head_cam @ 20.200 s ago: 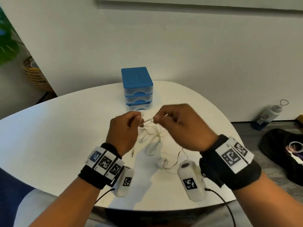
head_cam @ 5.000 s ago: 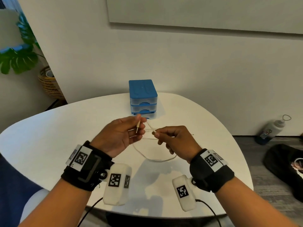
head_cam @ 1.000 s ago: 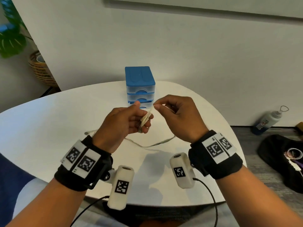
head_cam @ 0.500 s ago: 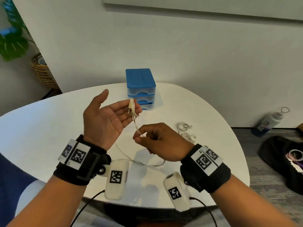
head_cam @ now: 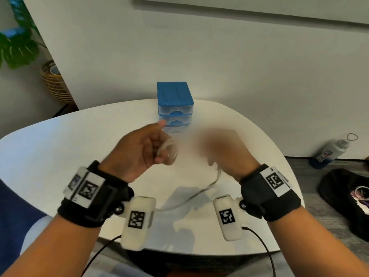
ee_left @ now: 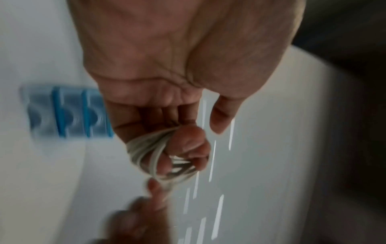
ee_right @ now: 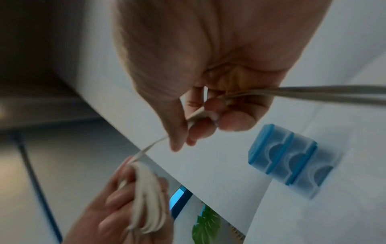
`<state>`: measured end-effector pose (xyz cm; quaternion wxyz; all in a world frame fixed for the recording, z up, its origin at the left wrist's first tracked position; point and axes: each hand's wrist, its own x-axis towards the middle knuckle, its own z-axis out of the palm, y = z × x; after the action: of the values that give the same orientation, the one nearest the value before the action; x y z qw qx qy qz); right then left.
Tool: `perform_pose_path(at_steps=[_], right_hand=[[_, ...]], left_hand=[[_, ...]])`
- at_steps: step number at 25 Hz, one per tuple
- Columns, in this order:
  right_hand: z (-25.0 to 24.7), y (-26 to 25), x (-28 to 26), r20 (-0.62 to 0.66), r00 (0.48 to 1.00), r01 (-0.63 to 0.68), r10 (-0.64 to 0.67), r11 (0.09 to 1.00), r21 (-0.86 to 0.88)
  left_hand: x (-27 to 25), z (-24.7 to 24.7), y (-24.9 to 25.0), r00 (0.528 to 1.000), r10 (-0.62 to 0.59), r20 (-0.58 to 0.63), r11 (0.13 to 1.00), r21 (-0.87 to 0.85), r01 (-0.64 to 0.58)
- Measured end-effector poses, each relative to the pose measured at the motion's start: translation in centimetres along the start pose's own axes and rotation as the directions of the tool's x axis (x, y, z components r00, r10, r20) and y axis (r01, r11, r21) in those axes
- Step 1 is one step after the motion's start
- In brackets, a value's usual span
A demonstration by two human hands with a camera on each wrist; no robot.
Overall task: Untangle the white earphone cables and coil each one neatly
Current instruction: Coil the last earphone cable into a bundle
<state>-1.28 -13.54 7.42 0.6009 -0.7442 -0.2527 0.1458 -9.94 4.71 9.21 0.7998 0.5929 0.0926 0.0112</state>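
A white earphone cable (head_cam: 217, 175) is wound in several loops (ee_left: 146, 148) round the curled fingers of my left hand (head_cam: 165, 148), which is raised above the white table (head_cam: 60, 156); its thumb sticks out. My right hand (head_cam: 211, 156), blurred by motion, pinches the same cable (ee_right: 196, 117) between thumb and fingers just right of the coil (ee_right: 146, 189). A short taut stretch joins the two hands. The loose rest of the cable hangs from my right hand and trails over the table toward me.
A small blue drawer box (head_cam: 175, 104) stands at the table's far edge, just behind my hands. On the floor to the right are a bottle (head_cam: 329, 150) and a black bag (head_cam: 347, 196). A wicker basket (head_cam: 56, 84) and a plant are at far left.
My left hand has turned from palm-up and spread to curled over the coil. My right hand has swung up and to the right with the cable, moving fast.
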Motion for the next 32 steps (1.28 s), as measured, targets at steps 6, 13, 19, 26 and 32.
perform_pose_path(at_steps=[6, 13, 19, 26, 32], right_hand=[[-0.5, 0.5, 0.0, 0.032, 0.993, -0.115, 0.111, 0.953, 0.281], [2.6, -0.4, -1.2, 0.183, 0.983, 0.024, -0.024, 1.000, 0.003], [2.8, -1.3, -0.9, -0.058, 0.993, 0.111, -0.107, 0.992, 0.065], [2.1, -1.2, -0.6, -0.166, 0.982, 0.101, -0.093, 0.994, 0.045], [1.4, -0.9, -0.1, -0.255, 0.964, 0.080, -0.071, 0.996, 0.028]], left_hand=[[-0.9, -2.9, 2.2, 0.993, 0.050, 0.107, 0.834, -0.551, 0.017], [0.1, -2.2, 1.9, 0.989, 0.097, -0.110, 0.793, -0.592, -0.144], [-0.4, -1.9, 2.3, 0.995, 0.061, -0.079, 0.846, -0.524, -0.093], [-1.0, -0.9, 2.3, 1.000, 0.008, 0.015, 0.884, -0.467, 0.000], [-0.4, -1.3, 2.1, 1.000, 0.001, 0.022, 0.891, -0.454, 0.009]])
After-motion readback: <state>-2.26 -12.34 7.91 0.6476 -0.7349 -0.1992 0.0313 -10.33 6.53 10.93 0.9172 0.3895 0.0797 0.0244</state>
